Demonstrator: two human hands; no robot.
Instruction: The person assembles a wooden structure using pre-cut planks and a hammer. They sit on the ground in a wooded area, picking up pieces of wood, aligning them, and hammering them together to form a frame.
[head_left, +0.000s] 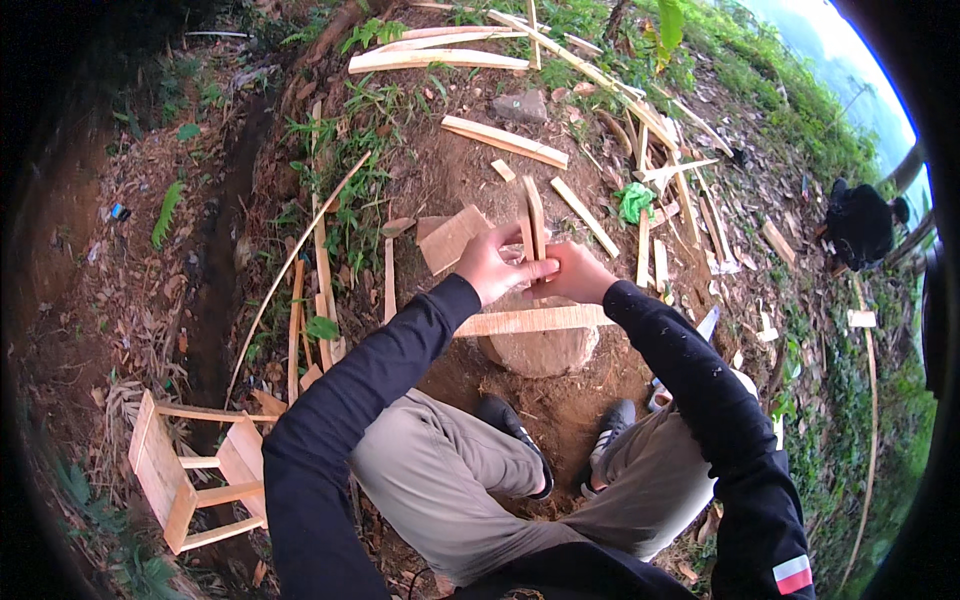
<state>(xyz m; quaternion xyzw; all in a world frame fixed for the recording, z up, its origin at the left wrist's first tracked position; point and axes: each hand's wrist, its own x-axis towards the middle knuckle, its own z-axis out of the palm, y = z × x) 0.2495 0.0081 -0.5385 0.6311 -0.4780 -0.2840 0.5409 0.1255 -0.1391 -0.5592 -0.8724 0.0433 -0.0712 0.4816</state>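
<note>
Both hands are closed on two narrow wooden strips (536,215), which stand up between the fingers with their upper ends slightly apart. My left hand (497,266) grips them from the left, its thumb pointing across toward the other hand. My right hand (580,274) presses from the right, fingers bent; their lower ends are partly hidden by the hands. Just below lies a longer wooden slat (540,320), set crosswise over a tree stump (540,353). Beside my left hand is a flat, squarish wooden board (452,240).
A small wooden frame (205,496) stands at the lower left. Loose planks (505,140) and strips lie ahead and to the right, near a green plastic bag (634,202). A handsaw blade (708,323) shows by my right forearm. Another person (860,228) is at the far right.
</note>
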